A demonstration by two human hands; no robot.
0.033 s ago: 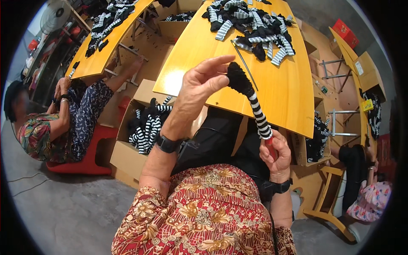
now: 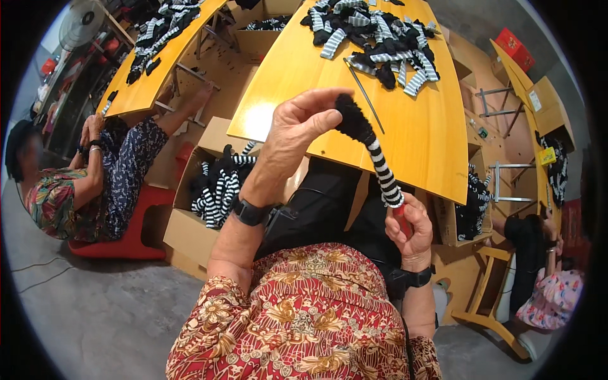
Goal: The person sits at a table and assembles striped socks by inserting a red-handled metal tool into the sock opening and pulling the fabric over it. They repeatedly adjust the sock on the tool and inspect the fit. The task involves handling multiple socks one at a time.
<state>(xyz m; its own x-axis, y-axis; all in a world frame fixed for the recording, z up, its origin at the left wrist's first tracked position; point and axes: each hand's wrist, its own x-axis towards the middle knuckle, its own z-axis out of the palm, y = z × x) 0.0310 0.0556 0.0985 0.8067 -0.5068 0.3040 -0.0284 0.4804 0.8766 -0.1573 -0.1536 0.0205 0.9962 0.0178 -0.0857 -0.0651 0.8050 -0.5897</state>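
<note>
My left hand (image 2: 297, 126) is raised over the near edge of the yellow wooden table (image 2: 297, 76). It pinches the fuzzy black top end of a black-and-white striped fabric tube (image 2: 383, 171). The tube stretches down to my right hand (image 2: 410, 234), which grips its lower end together with a red-handled tool (image 2: 401, 218). The tool's shaft is hidden inside the tube. Both wrists wear black watches.
A pile of striped and black fabric pieces (image 2: 380, 38) and a thin metal rod (image 2: 364, 95) lie on the table. A cardboard box (image 2: 183, 234) of striped pieces stands left of my knees. One person (image 2: 76, 183) sits at left on a red stool, another (image 2: 538, 253) at right.
</note>
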